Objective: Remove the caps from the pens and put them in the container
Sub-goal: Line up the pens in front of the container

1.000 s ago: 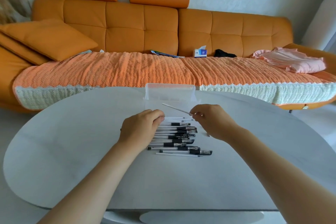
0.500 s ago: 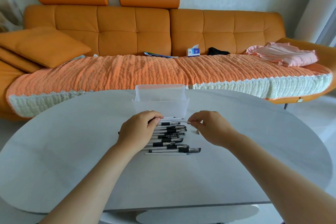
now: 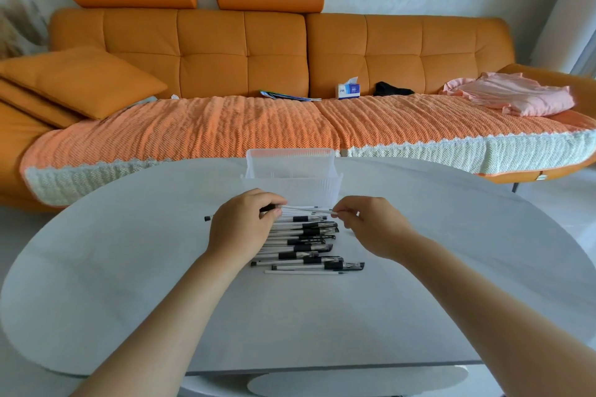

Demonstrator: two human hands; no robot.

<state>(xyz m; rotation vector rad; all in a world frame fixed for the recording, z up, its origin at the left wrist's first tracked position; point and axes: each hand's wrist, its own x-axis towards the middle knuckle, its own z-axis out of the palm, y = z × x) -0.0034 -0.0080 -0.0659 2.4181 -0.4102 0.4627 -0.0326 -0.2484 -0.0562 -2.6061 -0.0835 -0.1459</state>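
Note:
A stack of several black-and-white pens [image 3: 306, 246] lies side by side on the white table [image 3: 129, 284], right in front of a clear plastic container [image 3: 292, 185]. At the far edge of the stack, one white pen [image 3: 306, 209] runs between my hands. My left hand [image 3: 240, 229] grips its left end with curled fingers and covers the left part of the stack. My right hand [image 3: 371, 226] pinches its right end between thumb and forefinger. I cannot tell whether that pen has a cap on it.
The container stands near the table's far edge. Behind it is an orange sofa [image 3: 245, 55] with a knitted throw, a cushion [image 3: 80, 80], a tissue box [image 3: 349, 91] and folded pink cloth [image 3: 512, 98].
My right hand held a thin white pen raised over the container's front a second ago. It has come down to the far edge of the stack, where both hands now hold one pen.

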